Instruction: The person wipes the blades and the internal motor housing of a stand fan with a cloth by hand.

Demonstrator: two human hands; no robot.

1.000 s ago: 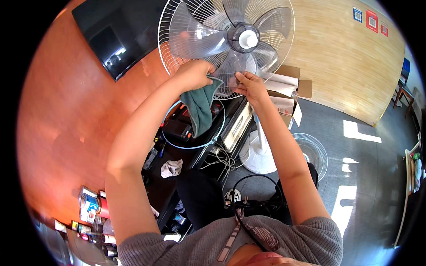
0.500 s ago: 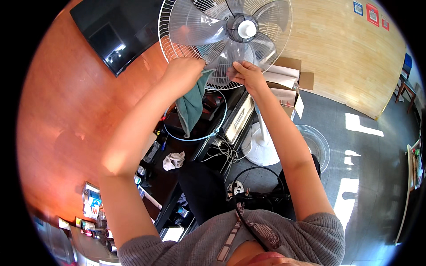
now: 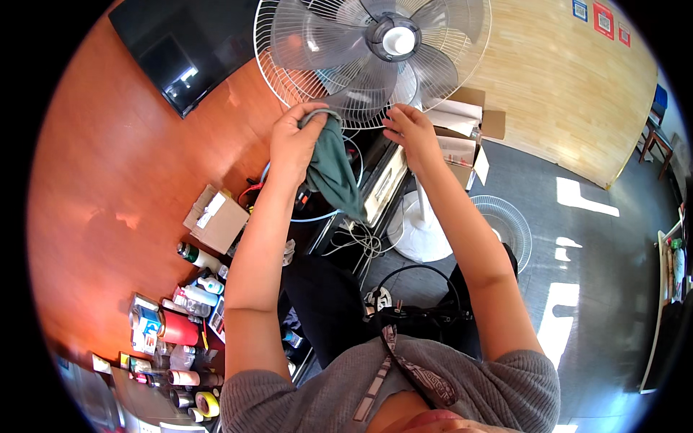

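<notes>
A green cloth (image 3: pixel 333 173) hangs from my left hand (image 3: pixel 292 141), whose fingers and thumb pinch its top edge. Just above is a standing fan with grey translucent blades (image 3: pixel 317 43), a white hub cap (image 3: pixel 398 41) and a white wire rear guard (image 3: pixel 261 54); its front is uncovered. My right hand (image 3: pixel 415 137) is by the lower rim of the guard, fingers bent but apart, with nothing visible in them. Whether its fingertips touch the rim is hard to tell. Below, the fan's white round base (image 3: pixel 420 234) stands on the floor.
A round wire guard (image 3: pixel 509 231) lies on the grey floor to the right. Open cardboard boxes (image 3: pixel 465 148) stand behind the fan. Loose white cables (image 3: pixel 364 242) trail near the base. Bottles, a red canister (image 3: pixel 178 328) and a small carton (image 3: pixel 216 220) crowd the left.
My left hand has drawn the cloth down and right, away from the blades. My right hand has come off a blade, moving slightly down and right, and its fingers have parted.
</notes>
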